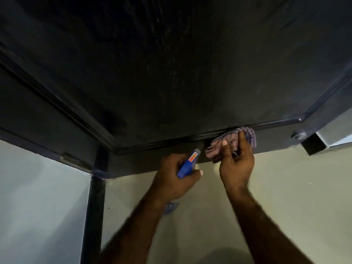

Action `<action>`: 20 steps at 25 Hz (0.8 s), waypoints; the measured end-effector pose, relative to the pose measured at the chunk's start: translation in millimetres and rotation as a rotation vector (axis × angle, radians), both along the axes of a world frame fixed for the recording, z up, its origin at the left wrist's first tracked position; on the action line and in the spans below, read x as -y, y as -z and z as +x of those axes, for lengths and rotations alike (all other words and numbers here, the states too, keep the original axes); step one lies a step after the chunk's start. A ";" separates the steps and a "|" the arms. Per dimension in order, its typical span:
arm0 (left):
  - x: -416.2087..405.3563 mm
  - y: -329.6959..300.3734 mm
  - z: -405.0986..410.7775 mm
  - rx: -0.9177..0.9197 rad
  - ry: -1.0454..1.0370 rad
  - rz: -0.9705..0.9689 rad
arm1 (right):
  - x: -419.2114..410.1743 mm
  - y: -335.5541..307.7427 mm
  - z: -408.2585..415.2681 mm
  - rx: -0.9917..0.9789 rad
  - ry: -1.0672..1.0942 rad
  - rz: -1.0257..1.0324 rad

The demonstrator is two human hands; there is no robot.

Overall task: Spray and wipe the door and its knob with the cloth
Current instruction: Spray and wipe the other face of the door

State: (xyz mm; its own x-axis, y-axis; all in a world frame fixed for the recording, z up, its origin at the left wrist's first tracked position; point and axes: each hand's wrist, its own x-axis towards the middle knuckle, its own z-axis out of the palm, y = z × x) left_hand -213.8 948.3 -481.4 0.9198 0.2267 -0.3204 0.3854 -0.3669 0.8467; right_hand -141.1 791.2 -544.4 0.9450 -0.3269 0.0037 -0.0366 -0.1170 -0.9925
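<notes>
Right hand (236, 164) pinches a bunched checked cloth (233, 141), pink and purple, with the thumb on the near side and the fingers curled behind the folds. That cloth is pressed against the raised moulding (171, 141) that runs along the lower edge of the door's recessed panel, and it also touches the flat rail just beneath it. Left hand (176, 176) grips the blue head of a spray bottle (187, 164), fingers wrapped around it and the thumb lying along its side; the nozzle end, which carries a small orange label, points toward the door close beside the cloth. A blurred bit of blue shows under the left wrist, probably the bottle's body, though the view is too soft there to be sure.

The dark door (171, 63) fills most of the view, seen steeply from below, with faint pale streaks on its panel. Its bottom edge meets a pale floor (285, 187). At the left, a dark frame post (95, 206) stands beside a light wall (38, 187), with a metal hinge (73, 161) near the corner. At the far right edge of the door sits a small metal fitting (298, 137), too blurred to identify.
</notes>
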 end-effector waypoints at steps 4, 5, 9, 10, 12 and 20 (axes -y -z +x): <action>51.1 -11.6 46.7 0.085 0.127 0.082 | 62.1 -3.3 30.3 -0.022 0.107 -0.033; 64.6 -12.0 56.8 0.109 0.178 0.094 | 83.3 -6.3 44.9 -0.020 0.194 -0.011; 114.7 -17.6 88.5 0.094 0.211 0.058 | 134.9 -17.6 84.5 -0.045 0.304 0.075; 120.9 -18.1 92.6 0.105 0.204 0.015 | 125.0 -17.4 76.7 -0.018 0.272 0.041; 126.2 -19.1 95.6 0.118 0.199 -0.020 | 104.0 -10.3 48.7 0.047 0.098 -0.040; 132.2 -14.2 94.8 0.052 0.254 -0.026 | 159.6 1.0 75.4 -0.036 0.199 -0.081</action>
